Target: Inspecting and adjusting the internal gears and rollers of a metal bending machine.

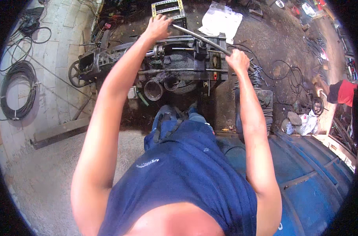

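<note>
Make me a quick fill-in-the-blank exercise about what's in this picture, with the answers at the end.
1. Of the left hand and the right hand, the one higher in the picture is the ____ hand.
2. The metal rod slants down toward the picture's ____ side.
3. The sheet lying beyond the machine is ____.
4. The person's shirt is dark ____.

Missing words: left; right; white; blue.
</note>
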The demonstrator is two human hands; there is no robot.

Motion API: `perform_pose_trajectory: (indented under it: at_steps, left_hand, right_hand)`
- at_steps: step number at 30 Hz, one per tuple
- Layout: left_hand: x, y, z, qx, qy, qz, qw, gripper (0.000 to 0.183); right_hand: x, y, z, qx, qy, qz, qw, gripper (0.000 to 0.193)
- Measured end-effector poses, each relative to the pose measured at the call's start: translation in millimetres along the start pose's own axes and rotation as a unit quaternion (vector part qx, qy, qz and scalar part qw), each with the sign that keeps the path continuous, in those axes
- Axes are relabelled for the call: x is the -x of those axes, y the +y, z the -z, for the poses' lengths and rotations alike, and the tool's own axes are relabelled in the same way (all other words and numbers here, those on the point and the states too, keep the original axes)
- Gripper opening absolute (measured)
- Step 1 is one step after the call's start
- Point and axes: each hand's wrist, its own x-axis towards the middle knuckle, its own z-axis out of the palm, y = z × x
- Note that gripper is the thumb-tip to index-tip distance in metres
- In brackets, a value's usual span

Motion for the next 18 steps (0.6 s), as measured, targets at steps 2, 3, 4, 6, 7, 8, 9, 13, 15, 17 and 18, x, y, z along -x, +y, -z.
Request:
perform_pose_trajectory:
  at_steps: [2,3,4,6,7,8,9,13,15,17,18]
  left_hand:
    - [-20,-3,0,0.01,-0.123,-0.002,0.992,0.051]
    - [-27,-17,-16,0.04,-0.119,-0.011,0.992,0.043]
    - [-33,-19,-17,0.047,-0.112,-0.026,0.992,0.04]
    - [-35,-20,-15,0.043,-0.112,-0.061,0.991,0.036]
    - [-34,-21,-18,0.052,-0.086,-0.067,0.993,0.032]
    - [-37,-23,-21,0.047,-0.082,-0.082,0.992,0.026]
    - [-40,-29,-27,0.037,-0.076,-0.098,0.992,0.025]
    - [-33,-28,-46,0.081,0.03,-0.071,0.994,0.034]
    - [-28,-26,-43,0.081,0.055,-0.045,0.994,0.04]
    - [-27,-19,-34,0.089,0.041,-0.023,0.995,0.039]
    - [-24,-14,-30,0.093,0.03,-0.011,0.995,0.039]
  right_hand:
    - [0,6,1,0.002,-0.003,0.018,1.0,0.037]
    - [1,-2,8,-0.003,-0.019,0.013,1.0,0.038]
    - [0,2,8,0.0,-0.02,0.001,1.0,0.038]
    - [-7,11,5,-0.026,-0.067,0.05,0.996,0.038]
    - [-9,9,7,-0.044,-0.085,0.043,0.994,0.035]
    - [-11,12,4,-0.037,-0.091,0.037,0.994,0.035]
    - [-14,10,2,-0.023,-0.088,0.037,0.995,0.034]
    - [-11,8,-6,0.036,-0.053,0.019,0.998,0.031]
    - [-13,3,-3,0.053,-0.037,0.026,0.998,0.033]
    - [-14,-2,2,0.068,-0.064,0.024,0.995,0.033]
    - [-15,-2,5,0.076,-0.079,0.02,0.994,0.032]
